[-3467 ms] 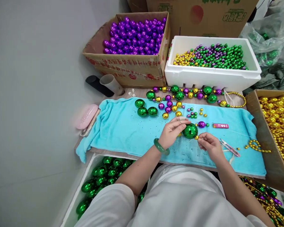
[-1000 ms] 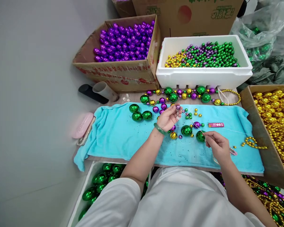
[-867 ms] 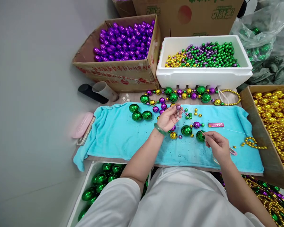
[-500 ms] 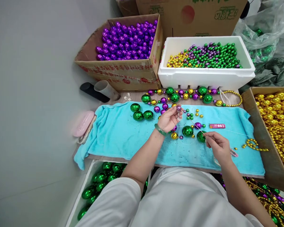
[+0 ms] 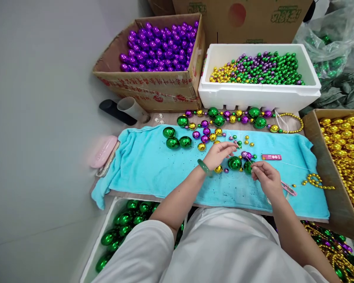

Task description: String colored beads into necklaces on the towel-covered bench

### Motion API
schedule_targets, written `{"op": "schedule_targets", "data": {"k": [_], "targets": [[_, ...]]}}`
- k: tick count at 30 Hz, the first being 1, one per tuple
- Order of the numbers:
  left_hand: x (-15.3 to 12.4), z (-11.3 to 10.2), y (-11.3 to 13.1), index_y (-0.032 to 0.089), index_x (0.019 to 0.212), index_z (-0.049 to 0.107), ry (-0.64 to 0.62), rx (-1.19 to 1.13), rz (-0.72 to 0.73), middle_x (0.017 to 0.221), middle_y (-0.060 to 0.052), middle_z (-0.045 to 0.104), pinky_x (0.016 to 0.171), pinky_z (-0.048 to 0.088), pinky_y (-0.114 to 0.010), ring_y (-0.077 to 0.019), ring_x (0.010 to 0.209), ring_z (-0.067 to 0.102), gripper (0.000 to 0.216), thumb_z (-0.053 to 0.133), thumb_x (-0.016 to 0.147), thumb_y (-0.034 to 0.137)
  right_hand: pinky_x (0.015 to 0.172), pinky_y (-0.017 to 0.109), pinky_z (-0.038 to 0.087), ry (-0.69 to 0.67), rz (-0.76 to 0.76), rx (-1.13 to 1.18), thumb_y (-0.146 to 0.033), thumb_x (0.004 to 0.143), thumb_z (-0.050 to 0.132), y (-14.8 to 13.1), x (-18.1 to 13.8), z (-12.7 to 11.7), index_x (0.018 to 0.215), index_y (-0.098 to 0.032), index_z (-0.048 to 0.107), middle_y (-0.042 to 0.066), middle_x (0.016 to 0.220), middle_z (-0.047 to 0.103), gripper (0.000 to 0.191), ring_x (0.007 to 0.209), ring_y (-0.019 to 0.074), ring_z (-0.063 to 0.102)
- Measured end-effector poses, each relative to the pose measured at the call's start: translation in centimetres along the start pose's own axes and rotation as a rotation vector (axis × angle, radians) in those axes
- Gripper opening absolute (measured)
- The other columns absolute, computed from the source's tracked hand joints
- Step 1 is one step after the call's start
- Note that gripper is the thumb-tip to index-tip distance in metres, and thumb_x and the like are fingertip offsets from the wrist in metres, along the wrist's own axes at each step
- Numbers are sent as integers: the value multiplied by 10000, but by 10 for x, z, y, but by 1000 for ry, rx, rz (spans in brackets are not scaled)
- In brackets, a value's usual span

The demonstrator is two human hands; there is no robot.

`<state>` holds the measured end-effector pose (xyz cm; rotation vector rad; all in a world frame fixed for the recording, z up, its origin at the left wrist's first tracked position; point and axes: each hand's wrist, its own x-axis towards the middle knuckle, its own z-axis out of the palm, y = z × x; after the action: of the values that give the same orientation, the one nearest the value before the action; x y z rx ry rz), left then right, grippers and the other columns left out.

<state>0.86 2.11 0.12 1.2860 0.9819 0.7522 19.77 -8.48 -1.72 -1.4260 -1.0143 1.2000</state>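
Note:
My left hand (image 5: 220, 154), with a green bangle on the wrist, hovers over the turquoise towel (image 5: 153, 165), fingers pinched around something small I cannot make out. My right hand (image 5: 264, 179) pinches a thin needle with clear thread (image 5: 244, 154) that slants up toward the left fingers. Between the hands lie a large green ball (image 5: 234, 162), a second green ball (image 5: 247, 167), a gold bead (image 5: 218, 169) and a purple bead (image 5: 246, 155), seemingly on the thread. Small loose beads (image 5: 242, 142) are scattered just beyond.
A cardboard box of purple balls (image 5: 162, 47) and a white foam box of mixed beads (image 5: 256, 68) stand behind. A finished bead string (image 5: 230, 118) lies along the towel's far edge. Gold balls (image 5: 346, 145) fill a box at right, green balls (image 5: 120, 228) a bin below left. Scissors (image 5: 287, 188) and a pink packet (image 5: 271, 157) lie nearby.
My left hand has come down and toward the right hand, closing the gap along the needle. Earlier it held the large green ball, which now lies on the towel.

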Motion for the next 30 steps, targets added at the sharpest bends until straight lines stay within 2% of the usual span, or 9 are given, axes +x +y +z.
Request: {"op": "schedule_targets", "data": {"k": [4,6,9,13,15,18,20,24,30], "targets": [[5,-24,-4,160,1007,686,307,795,90,1064,-128,654,948,418,-418,-268,1042,566,239,599,830,295,504,241,410,96,-14,44,-345,785,650,-5,0,-7,816,-175,616,-16,565,573,175,510,103,498],[6,-41,-6,145,1020,671,403,1076,-21,1090,-160,624,972,396,-456,-312,1084,537,262,623,805,287,496,239,403,119,-14,37,-344,779,655,-8,-2,-11,812,-174,616,-16,553,570,178,501,102,490],[1,-59,-13,133,1046,644,379,1199,-204,1095,-181,599,902,437,-453,-330,1029,565,307,649,768,263,492,237,397,118,-4,34,-346,782,651,-7,-5,-14,808,-172,613,-17,545,563,180,494,99,481],[-8,-66,-27,158,1020,623,402,909,-141,1079,-133,616,867,458,-397,-265,971,587,278,637,747,210,499,241,402,54,-8,-6,-350,800,629,-1,-7,-9,822,-172,615,-17,556,558,179,501,103,487],[-12,-64,-29,171,1003,616,399,509,-91,1049,-87,633,801,480,-344,-206,901,597,283,652,733,244,502,242,397,5,-25,-53,-350,810,614,1,-8,-5,813,-173,618,-22,552,544,176,505,105,486],[-18,-60,-22,174,1027,618,234,-158,-88,1022,-54,647,674,483,-276,-145,804,607,350,688,703,286,502,242,382,-56,-40,-107,-350,820,593,1,-9,0,768,-173,617,-25,540,522,187,504,106,477],[-22,-59,-14,173,1037,629,135,-416,-95,995,-50,661,643,474,-255,-131,776,619,366,704,692,270,501,244,374,-63,-42,-117,-352,823,587,1,-9,2,759,-172,617,-25,538,518,194,501,106,470],[-27,-57,-3,169,1063,636,59,-569,-112,941,-61,689,624,469,-254,-163,776,664,373,702,705,253,507,246,366,-43,-35,-124,-339,818,600,0,-11,1,790,-171,633,-27,542,519,173,502,105,456],[-28,-55,-2,182,1075,641,27,-558,-81,1013,-68,683,649,477,-265,-171,810,668,365,698,718,234,510,247,358,-38,-42,-104,-331,820,609,0,-12,-1,800,-171,639,-30,547,509,164,510,105,456]]}}
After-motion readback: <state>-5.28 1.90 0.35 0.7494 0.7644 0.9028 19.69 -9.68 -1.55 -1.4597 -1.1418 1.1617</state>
